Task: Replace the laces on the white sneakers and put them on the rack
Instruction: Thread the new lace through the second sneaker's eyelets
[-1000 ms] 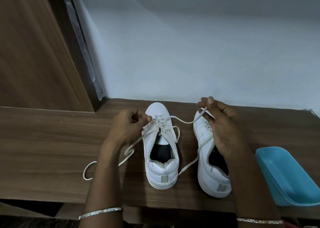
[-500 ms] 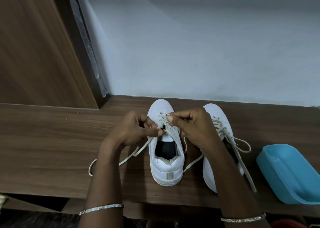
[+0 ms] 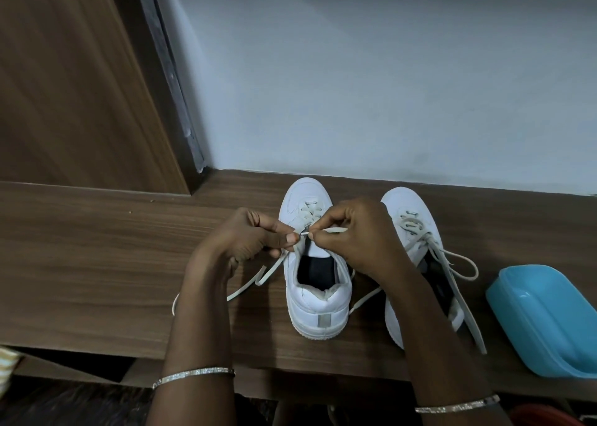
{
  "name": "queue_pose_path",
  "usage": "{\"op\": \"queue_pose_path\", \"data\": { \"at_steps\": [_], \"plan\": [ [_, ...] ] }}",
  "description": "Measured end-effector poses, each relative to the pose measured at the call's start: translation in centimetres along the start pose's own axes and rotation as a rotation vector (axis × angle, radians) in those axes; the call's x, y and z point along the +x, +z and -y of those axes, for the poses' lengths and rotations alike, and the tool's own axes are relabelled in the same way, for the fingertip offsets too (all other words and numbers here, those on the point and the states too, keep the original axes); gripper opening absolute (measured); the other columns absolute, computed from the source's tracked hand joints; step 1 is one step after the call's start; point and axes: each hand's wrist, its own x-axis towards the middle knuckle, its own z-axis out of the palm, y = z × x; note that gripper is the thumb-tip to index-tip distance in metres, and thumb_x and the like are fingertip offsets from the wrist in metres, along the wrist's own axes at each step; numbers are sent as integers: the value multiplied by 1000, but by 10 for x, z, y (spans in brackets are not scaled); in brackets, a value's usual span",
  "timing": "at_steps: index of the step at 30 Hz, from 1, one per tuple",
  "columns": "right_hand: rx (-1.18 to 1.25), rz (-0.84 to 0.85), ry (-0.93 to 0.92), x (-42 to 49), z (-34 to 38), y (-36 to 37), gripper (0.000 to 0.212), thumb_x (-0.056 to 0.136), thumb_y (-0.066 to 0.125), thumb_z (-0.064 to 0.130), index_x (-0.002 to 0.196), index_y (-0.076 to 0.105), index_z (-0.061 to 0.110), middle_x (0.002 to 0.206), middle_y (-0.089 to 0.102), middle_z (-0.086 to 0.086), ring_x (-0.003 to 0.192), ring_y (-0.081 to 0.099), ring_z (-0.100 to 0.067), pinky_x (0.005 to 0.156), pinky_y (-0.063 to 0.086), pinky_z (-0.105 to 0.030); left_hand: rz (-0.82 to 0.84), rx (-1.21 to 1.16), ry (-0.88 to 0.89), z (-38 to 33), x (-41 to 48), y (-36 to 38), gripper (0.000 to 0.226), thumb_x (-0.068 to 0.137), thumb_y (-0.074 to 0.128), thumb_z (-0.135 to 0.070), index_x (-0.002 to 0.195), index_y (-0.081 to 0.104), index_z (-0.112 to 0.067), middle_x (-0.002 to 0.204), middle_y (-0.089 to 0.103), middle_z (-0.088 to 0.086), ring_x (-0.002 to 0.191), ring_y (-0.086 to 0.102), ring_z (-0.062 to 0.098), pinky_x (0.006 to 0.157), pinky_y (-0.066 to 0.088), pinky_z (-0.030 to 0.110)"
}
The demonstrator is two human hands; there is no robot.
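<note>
Both hands had drawn closer together than half a second before. The left hand (image 3: 248, 238) and right hand (image 3: 358, 235) each pinched the lace (image 3: 332, 230) over the left sneaker (image 3: 318, 309), which stood on the desk (image 3: 97, 264) beside the right sneaker (image 3: 408, 206).
</note>
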Motion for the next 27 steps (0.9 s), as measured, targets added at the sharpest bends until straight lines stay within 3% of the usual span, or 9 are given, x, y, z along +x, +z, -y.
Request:
{"op": "queue_pose_path", "data": {
  "at_steps": [9, 15, 20, 25, 27],
  "plan": [
    [-163, -58, -100, -1, -2, 10, 5, 73, 76, 24, 73, 79, 28, 74, 70, 16, 76, 63, -4, 64, 48, -25, -5, -28, -14, 0, -2, 0, 9, 82, 77, -1, 90, 77, -1, 61, 71, 4, 45, 53, 3, 36, 34, 11],
    [-90, -74, -108, 2, -12, 15, 3, 75, 77, 26, 72, 78, 27, 72, 70, 15, 73, 64, -5, 65, 52, -31, 20, -37, 13, 1, -3, -2, 10, 85, 73, -2, 94, 76, 1, 65, 73, 5, 46, 55, 2, 38, 37, 10],
    [-70, -34, -101, 4, -17, 13, 3, 79, 82, 28, 82, 82, 29, 81, 74, 15, 81, 66, -6, 74, 55, -37, 48, -8, 112, 2, -3, -3, 15, 91, 65, 1, 103, 74, 3, 71, 74, 5, 47, 59, 2, 42, 38, 8],
    [-57, -3, -78, 5, -15, 11, 7, 79, 85, 32, 85, 82, 30, 83, 74, 13, 85, 66, -7, 79, 54, -39, 32, 56, 190, 2, 1, -2, 7, 87, 70, 1, 91, 76, 1, 69, 73, 7, 47, 57, 3, 45, 42, 11],
    [-48, 0, -68, 5, -15, 11, 8, 77, 86, 32, 84, 82, 30, 82, 74, 13, 84, 66, -6, 78, 54, -38, 29, 96, 212, 4, 4, -2, 13, 89, 68, 3, 81, 74, -4, 67, 71, 6, 50, 58, 4, 49, 45, 15]
  ]
}}
